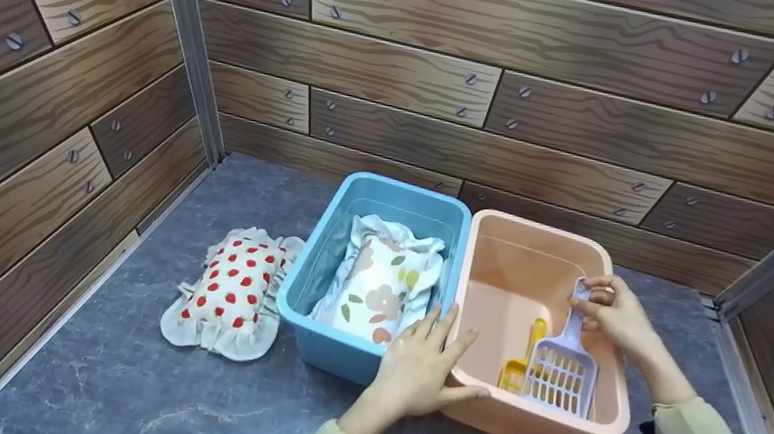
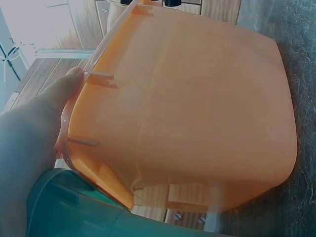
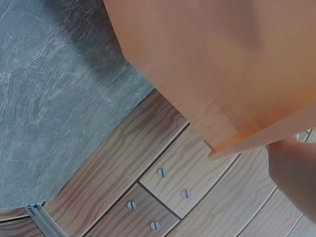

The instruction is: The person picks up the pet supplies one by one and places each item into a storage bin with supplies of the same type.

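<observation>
In the head view my right hand point(image 1: 617, 314) pinches the handle of a pale lilac slotted litter scoop point(image 1: 566, 371). The scoop stands tilted inside a peach plastic bin point(image 1: 501, 263), slotted end down. A smaller yellow scoop point(image 1: 515, 375) lies behind it in the same bin, partly covered. My left hand point(image 1: 415, 368) rests with spread fingers on the near adjoining rims of the peach bin and a blue bin point(image 1: 338, 346). Inside the blue bin lies a ruffled white pillow with a flower print point(image 1: 377, 287). The left wrist view shows my left thumb point(image 2: 74, 79) at the peach rim.
Left of the blue bin, a ruffled white pillow with red strawberries point(image 1: 234, 279) lies on the grey marbled floor point(image 1: 107, 374). Wood-patterned walls point(image 1: 411, 46) rise at the back and both sides, with metal posts point(image 1: 190, 30) in the corners.
</observation>
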{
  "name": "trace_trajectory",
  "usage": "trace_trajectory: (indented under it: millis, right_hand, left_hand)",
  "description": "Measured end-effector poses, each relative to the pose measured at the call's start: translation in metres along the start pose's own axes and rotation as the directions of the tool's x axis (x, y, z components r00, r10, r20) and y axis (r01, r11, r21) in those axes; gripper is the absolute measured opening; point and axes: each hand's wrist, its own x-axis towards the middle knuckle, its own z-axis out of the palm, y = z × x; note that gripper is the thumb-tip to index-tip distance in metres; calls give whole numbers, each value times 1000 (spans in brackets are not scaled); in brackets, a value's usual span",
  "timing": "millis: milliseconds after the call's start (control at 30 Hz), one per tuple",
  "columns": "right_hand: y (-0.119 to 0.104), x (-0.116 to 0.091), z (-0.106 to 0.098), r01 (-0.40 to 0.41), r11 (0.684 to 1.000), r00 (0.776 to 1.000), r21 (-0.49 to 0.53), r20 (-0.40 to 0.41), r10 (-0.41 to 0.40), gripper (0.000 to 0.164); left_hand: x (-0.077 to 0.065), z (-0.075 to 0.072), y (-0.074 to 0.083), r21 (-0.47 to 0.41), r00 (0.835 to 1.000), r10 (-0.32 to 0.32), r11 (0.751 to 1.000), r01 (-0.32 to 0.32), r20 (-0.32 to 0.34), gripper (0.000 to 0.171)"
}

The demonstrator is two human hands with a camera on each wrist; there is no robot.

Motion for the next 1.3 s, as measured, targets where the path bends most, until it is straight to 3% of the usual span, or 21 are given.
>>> trace_trajectory:
  millis: [567,1000,1300]
  right_hand:
    - [-1,6,6,-16,997,1000,-77,-12,15,41]
    - [2,7,3,62,996,996,-59,72,-58,50]
    - [4,8,-3,65,996,989,-67,137,-56,31]
  left_hand:
    - [-1,-1,0,-22,1000,-8,1000,9,20,85]
    - [0,-2,0,-16,1000,-5,1000,5,27,86]
    - [-1,-1,-1,4,1000,9,1000,-9,-9,83]
